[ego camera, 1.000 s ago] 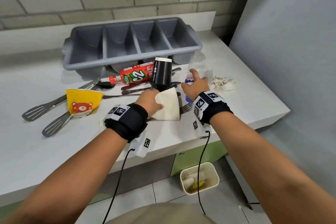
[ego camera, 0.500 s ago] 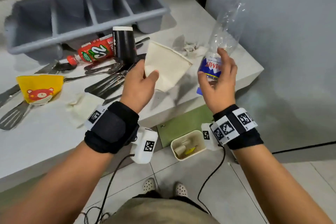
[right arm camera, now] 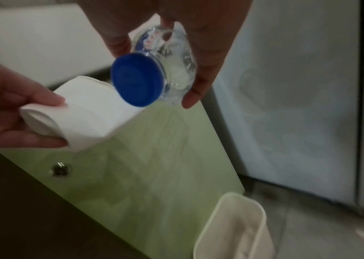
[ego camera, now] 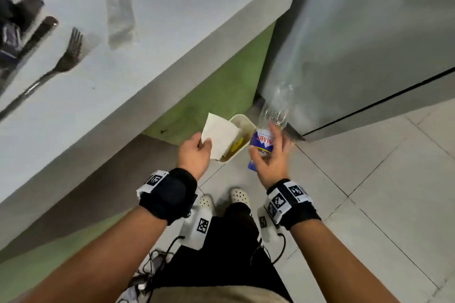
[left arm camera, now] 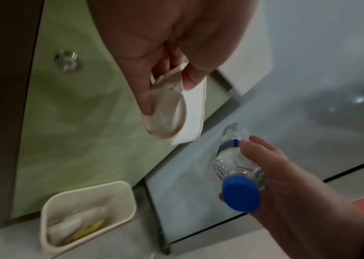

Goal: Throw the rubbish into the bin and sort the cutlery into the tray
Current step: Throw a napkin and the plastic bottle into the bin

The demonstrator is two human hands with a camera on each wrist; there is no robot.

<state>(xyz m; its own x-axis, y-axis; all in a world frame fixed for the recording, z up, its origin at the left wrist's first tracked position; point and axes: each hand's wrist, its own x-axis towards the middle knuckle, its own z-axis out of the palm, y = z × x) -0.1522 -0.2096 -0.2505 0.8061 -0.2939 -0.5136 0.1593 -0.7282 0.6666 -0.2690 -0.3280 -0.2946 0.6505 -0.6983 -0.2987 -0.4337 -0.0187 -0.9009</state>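
Observation:
My left hand pinches a squashed white paper cup by its base, just above the cream bin on the floor. In the left wrist view the paper cup hangs from my fingers, high over the bin. My right hand grips a clear plastic bottle with a blue label and blue cap, held beside the bin's right side. The bottle points its cap toward the wrist camera, next to the paper cup. The bin holds some white and yellow rubbish.
A fork and dark cutlery handles lie on the white counter at the upper left. A green cabinet door stands behind the bin, a grey appliance to its right. My feet stand on pale floor tiles.
Both hands have come off the counter and down toward the floor, carrying the paper cup and the bottle to just above the bin. My head has tilted down.

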